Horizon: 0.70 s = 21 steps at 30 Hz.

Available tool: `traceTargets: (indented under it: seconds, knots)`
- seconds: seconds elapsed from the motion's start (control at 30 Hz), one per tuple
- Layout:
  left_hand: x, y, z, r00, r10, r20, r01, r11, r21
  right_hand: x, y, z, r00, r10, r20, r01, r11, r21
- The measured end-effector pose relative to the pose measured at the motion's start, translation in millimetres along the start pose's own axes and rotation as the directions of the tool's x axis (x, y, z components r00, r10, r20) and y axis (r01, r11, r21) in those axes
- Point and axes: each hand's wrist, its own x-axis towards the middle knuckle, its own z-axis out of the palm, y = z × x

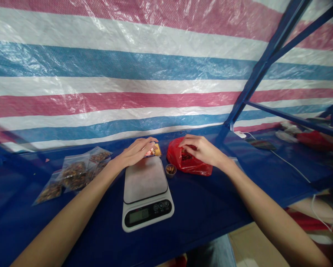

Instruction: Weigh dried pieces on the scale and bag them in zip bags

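Observation:
A white kitchen scale (145, 193) with a grey platform sits on the blue table in front of me. My left hand (134, 152) lies at its far edge, fingers curled over a small orange packet (154, 151). My right hand (201, 149) rests on a red plastic bag (187, 163) of brown nuts, fingers bent into its opening. A small cup (171, 170) holding nuts stands between the scale and the bag.
Several clear zip bags (73, 174) filled with nuts lie at the left. A striped tarp (127, 74) hangs behind the table. A blue metal frame (262, 63) rises at the right, with a white cable (289, 163) and other items beyond it.

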Motion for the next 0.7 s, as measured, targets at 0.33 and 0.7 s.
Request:
traceTargets:
  seconds: [0.33, 0.7]
  knots:
    - [3.0, 4.4, -13.5, 0.989, 0.102, -0.11, -0.112, 0.99, -0.091, -0.5, -1.8, -1.3, 1.0, 0.014, 0.004, -0.014, 1.0, 0.001]
    - [-67.6, -18.2, -30.7, 0.988, -0.052, -0.145, 0.078, 0.979, 0.187, -0.2, -4.0, -2.5, 0.999, 0.041, -0.005, -0.041, 0.999, -0.012]
